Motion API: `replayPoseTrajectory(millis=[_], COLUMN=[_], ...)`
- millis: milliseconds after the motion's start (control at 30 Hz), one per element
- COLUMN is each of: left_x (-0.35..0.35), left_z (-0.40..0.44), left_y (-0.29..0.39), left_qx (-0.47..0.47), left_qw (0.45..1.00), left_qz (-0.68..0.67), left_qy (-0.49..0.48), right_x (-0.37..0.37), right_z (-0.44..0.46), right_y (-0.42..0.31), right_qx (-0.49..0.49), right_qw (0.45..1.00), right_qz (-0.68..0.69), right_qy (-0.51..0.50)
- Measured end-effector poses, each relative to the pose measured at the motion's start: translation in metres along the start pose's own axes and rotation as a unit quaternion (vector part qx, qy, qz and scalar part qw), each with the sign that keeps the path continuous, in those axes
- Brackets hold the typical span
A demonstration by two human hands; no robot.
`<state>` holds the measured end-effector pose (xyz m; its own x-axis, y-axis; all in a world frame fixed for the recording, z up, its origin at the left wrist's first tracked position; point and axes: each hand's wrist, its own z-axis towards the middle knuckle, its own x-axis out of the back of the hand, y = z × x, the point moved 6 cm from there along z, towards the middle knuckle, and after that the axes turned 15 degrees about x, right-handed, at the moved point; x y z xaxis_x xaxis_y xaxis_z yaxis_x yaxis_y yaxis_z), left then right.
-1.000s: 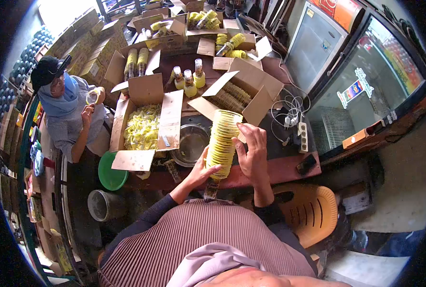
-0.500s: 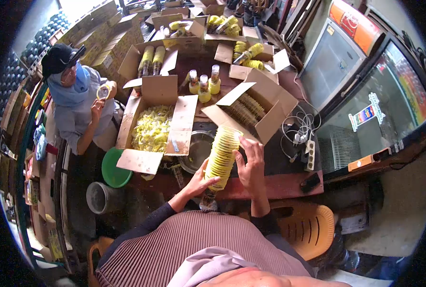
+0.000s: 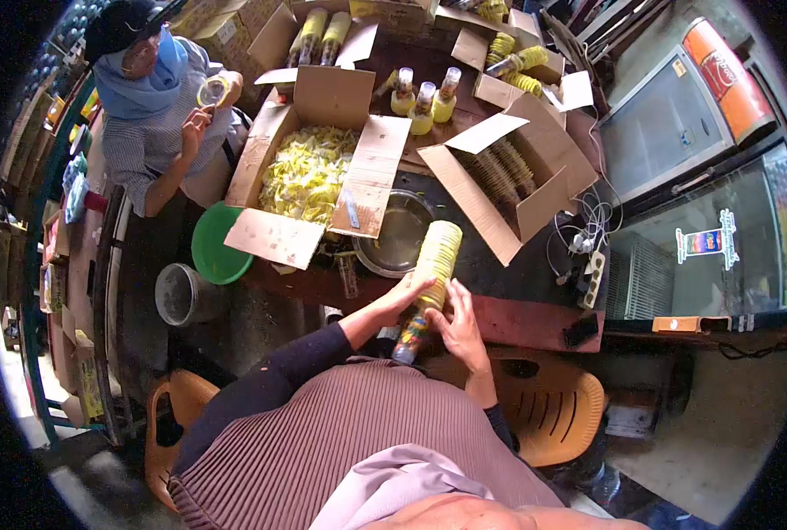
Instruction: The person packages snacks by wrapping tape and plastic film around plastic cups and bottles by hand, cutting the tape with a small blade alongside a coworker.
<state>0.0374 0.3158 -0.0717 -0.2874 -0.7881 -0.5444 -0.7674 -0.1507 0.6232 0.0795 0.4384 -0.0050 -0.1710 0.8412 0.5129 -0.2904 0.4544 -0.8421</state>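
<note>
Yellow rings [image 3: 439, 252] sit closely stacked along the far part of the bottle [image 3: 411, 334], which is held above the near tabletop edge [image 3: 508, 325]; its near part is bare, and many loose yellow pieces [image 3: 309, 177] lie in an open box [image 3: 274, 237]. The left hand [image 3: 400, 299] and right hand [image 3: 460, 334], fingers partly curled, clasp the ringed bottle from opposite sides.

No text could be read; the lettering on the orange sign [image 3: 729, 81] and sticker [image 3: 705, 243] was unclear.
</note>
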Motion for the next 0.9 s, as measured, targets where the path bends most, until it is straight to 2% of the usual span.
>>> replayPoseTrajectory(millis=[33,67,100,167,367,433,500,600,633,667,700,733,767,800,833,867,900], left_x=[-0.002,0.004,0.011,0.006,-0.03,-0.032,-0.022,-0.019,-0.011,-0.005,0.001,0.017,0.036,0.056,0.079,0.095,0.109], left_z=[0.001,0.012,0.024,0.038,0.042,0.052,0.07,0.057,0.055,0.052,0.045,0.042,0.035,0.03,0.022,-0.002,-0.028], left_y=[-0.005,-0.02,-0.038,-0.048,-0.038,-0.049,-0.064,-0.053,-0.058,-0.063,-0.059,-0.053,-0.045,-0.042,-0.039,-0.026,-0.01], left_qx=[0.024,0.101,0.179,0.178,0.231,0.26,0.273,0.264,0.306,0.346,0.342,0.292,0.236,0.185,0.133,0.127,0.12], left_qw=[0.999,0.994,0.982,0.982,0.961,0.947,0.954,0.948,0.935,0.919,0.92,0.952,0.967,0.972,0.973,0.963,0.95], left_qz=[-0.015,-0.035,-0.054,-0.053,-0.133,-0.145,-0.083,-0.128,-0.11,-0.09,-0.091,0.003,0.099,0.14,0.181,0.211,0.238], left_qy=[0.018,0.009,0.0,-0.027,-0.074,-0.119,-0.087,-0.123,-0.145,-0.167,-0.17,-0.092,-0.012,0.02,0.054,0.108,0.162], right_x=[-0.007,-0.011,-0.012,-0.013,0.012,0.02,0.03,0.031,0.026,0.026,0.026,0.029,0.035,0.04,0.047,0.053,0.063], right_z=[-0.008,-0.019,-0.025,-0.036,-0.036,-0.029,-0.016,-0.009,0.007,0.015,0.018,0.028,0.03,0.034,0.037,0.04,0.04], right_y=[0.002,0.009,0.009,0.009,-0.008,-0.013,-0.029,0.004,-0.003,-0.003,-0.002,0.004,0.011,0.018,0.027,0.029,0.032], right_qx=[0.001,-0.048,-0.053,-0.084,-0.126,-0.116,-0.027,-0.119,-0.118,-0.203,-0.286,-0.255,-0.275,-0.294,-0.313,-0.328,-0.337], right_qw=[1.0,0.997,0.996,0.989,0.984,0.988,0.999,0.985,0.985,0.966,0.938,0.94,0.934,0.926,0.917,0.909,0.902], right_qz=[0.018,0.047,0.046,0.117,0.124,0.097,0.015,-0.067,-0.068,-0.04,-0.012,-0.025,-0.037,-0.033,-0.029,-0.035,-0.099], right_qy=[-0.023,-0.047,-0.05,-0.034,0.014,0.027,0.039,0.109,0.105,0.152,0.198,0.225,0.224,0.235,0.247,0.254,0.251])
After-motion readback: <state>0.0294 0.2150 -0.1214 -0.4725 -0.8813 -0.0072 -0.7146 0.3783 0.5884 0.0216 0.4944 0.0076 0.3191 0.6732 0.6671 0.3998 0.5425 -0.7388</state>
